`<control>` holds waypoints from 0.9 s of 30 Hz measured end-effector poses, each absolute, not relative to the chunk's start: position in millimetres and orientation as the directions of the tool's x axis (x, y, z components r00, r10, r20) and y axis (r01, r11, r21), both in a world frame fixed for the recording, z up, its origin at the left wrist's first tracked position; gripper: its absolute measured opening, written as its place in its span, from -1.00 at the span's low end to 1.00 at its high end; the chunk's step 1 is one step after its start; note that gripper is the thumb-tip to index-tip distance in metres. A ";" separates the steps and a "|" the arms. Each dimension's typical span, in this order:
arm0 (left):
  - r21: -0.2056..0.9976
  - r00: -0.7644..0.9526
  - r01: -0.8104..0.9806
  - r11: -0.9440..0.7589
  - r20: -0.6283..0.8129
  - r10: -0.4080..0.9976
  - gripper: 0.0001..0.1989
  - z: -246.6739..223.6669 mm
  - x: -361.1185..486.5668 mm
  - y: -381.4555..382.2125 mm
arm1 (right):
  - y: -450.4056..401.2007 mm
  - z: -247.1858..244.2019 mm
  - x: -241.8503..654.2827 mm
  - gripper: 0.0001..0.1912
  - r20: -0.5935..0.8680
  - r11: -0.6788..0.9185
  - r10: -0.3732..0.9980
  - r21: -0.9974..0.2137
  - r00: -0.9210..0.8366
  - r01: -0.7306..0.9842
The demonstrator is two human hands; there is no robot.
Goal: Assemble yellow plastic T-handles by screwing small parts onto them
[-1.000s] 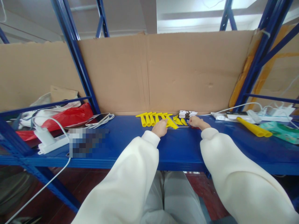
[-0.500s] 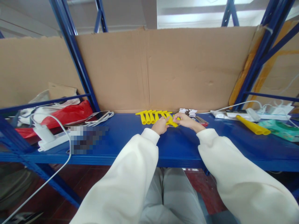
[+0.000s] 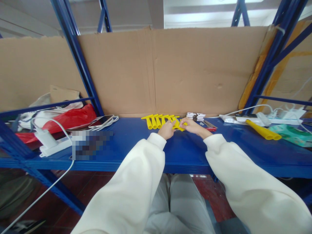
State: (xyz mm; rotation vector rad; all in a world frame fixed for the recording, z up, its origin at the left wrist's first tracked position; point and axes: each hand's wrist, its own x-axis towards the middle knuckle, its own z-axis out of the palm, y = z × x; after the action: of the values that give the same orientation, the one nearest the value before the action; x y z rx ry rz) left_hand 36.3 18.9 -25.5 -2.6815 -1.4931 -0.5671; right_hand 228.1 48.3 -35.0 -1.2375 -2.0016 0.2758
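Observation:
Several yellow T-shaped pieces lie side by side in a row at the back of the blue shelf. At the right end of the row, my left hand is closed on one yellow piece. My right hand is at the other side of that same piece, with its thumb and fingers pinched together near the top. Whatever is between the right fingertips is too small to make out. Just behind my right hand sits a stack of small white and dark packs, beside a flat red-edged item.
Two yellow cones lie at the right by a green packet and a white power strip. At the left are a red bag, a phone and another power strip. Cardboard stands behind.
The yellow piece between my hands has tilted slightly, and my right hand has shifted a little to the left.

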 end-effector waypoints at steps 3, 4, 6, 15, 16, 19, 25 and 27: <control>0.160 0.466 0.827 -0.539 0.341 0.816 -0.44 -25.8 36.4 19.1 | 47.9 -34.4 226.5 -0.88 0.485 0.497 0.841 -0.521 -0.239 0.694; 0.161 0.465 0.826 -0.541 0.350 0.813 -0.44 -26.1 36.5 19.3 | 47.9 -34.5 226.0 -0.88 0.486 0.493 0.842 -0.515 -0.236 0.701; 0.164 0.461 0.825 -0.541 0.358 0.812 -0.45 -26.9 36.6 19.8 | 47.3 -35.2 224.9 -0.89 0.484 0.475 0.848 -0.510 -0.217 0.717; 0.200 0.447 0.823 -0.532 0.351 0.823 -0.43 -27.3 36.9 20.0 | 38.2 -34.3 219.6 -0.90 0.430 0.391 0.892 -0.579 -0.139 0.716; 0.201 0.447 0.822 -0.532 0.351 0.823 -0.43 -27.4 36.8 19.9 | 37.5 -33.6 219.0 -0.90 0.417 0.381 0.899 -0.588 -0.137 0.713; 0.206 0.446 0.818 -0.536 0.360 0.819 -0.43 -27.4 36.6 19.8 | 35.7 -32.6 216.9 -0.92 0.370 0.345 0.922 -0.638 -0.119 0.689; 0.204 0.439 0.824 -0.529 0.360 0.823 -0.44 -24.9 37.0 16.9 | 34.5 -38.9 211.9 -0.87 0.351 0.299 0.936 -0.769 -0.019 0.565; 0.207 0.435 0.825 -0.526 0.361 0.825 -0.43 -24.2 37.3 15.7 | 36.0 -41.6 210.7 -0.84 0.359 0.310 0.933 -0.785 -0.015 0.537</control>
State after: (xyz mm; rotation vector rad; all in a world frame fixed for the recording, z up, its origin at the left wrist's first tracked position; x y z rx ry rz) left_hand 37.3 15.7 -24.2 -2.6614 -1.5296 -0.6686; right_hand 210.7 36.0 -41.6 -1.3465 -1.6773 0.5531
